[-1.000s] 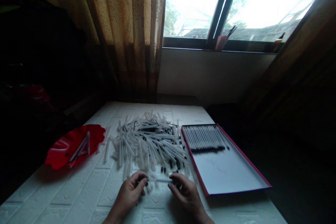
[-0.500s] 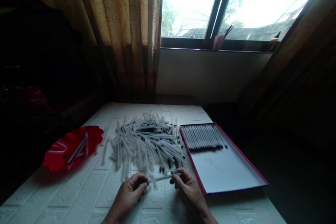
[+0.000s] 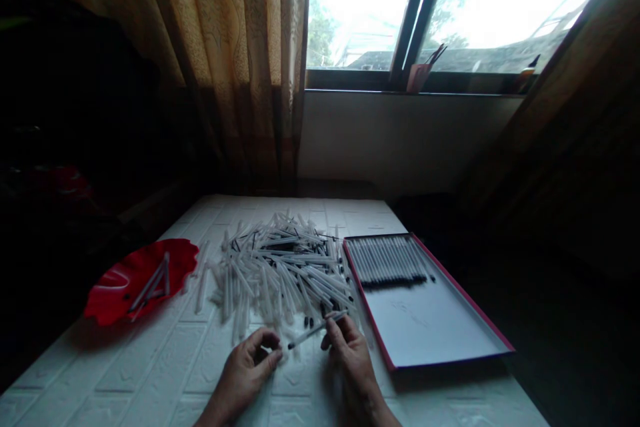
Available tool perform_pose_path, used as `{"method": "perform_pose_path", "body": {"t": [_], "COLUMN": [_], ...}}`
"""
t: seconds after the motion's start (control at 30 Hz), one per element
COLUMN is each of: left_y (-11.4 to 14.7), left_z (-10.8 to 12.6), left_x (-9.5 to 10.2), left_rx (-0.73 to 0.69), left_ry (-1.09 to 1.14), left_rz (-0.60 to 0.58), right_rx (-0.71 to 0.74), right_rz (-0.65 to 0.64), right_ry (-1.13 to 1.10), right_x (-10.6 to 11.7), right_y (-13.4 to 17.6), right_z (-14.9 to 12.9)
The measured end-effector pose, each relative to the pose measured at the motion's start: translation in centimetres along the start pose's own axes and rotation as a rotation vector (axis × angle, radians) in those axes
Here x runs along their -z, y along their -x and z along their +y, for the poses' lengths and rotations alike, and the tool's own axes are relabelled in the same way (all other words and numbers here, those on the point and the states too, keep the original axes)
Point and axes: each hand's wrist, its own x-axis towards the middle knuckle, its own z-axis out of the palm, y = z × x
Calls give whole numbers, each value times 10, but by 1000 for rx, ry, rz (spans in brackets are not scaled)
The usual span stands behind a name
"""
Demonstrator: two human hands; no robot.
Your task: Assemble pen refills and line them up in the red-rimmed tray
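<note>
A clear-barrelled pen (image 3: 311,334) with a dark end is pinched between the thumb and fingers of my right hand (image 3: 349,345). Its dark end points left, toward my left hand (image 3: 253,361). That hand is just short of the pen, fingers curled with a gap to the thumb, and nothing shows in it. Right beyond both hands spreads a heap of clear pen barrels (image 3: 285,273). Two small black caps (image 3: 309,321) lie close to the held pen. To the right, a shallow red-edged box (image 3: 435,333) contains a row of pens (image 3: 387,260) with black ends.
On the left stands a red wavy-edged dish (image 3: 107,287) with a few barrels in it. The white table (image 3: 145,360) has a brick pattern. A pink cup (image 3: 417,78) with thin sticks is on the window sill. Patterned curtains (image 3: 240,47) hang behind.
My left hand has let go of the pen's dark end. My right hand has tilted the pen and drawn it slightly away. The heap and the box look unchanged.
</note>
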Motion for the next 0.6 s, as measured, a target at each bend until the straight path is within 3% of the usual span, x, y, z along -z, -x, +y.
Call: {"method": "perform_pose_path", "body": {"t": [0.13,0.23,0.37,0.6], "left_y": [10,15,14,14], "left_z": [11,22,36,38], "left_x": [7,2,-11,-12], "left_rx": [-32,-61,5,-2], "left_ry": [-343,-568,-819,-841], "left_rz": [88,47,19,-21], "right_rx": [-32,-33,-30,-16], "right_rz": [66,44,-51,-114], "right_ry": [-112,-117,-111,-82], "right_x": [0,0,2,8], "right_y": [6,9,10,10], "right_z": [-8,-9,-5,4]}}
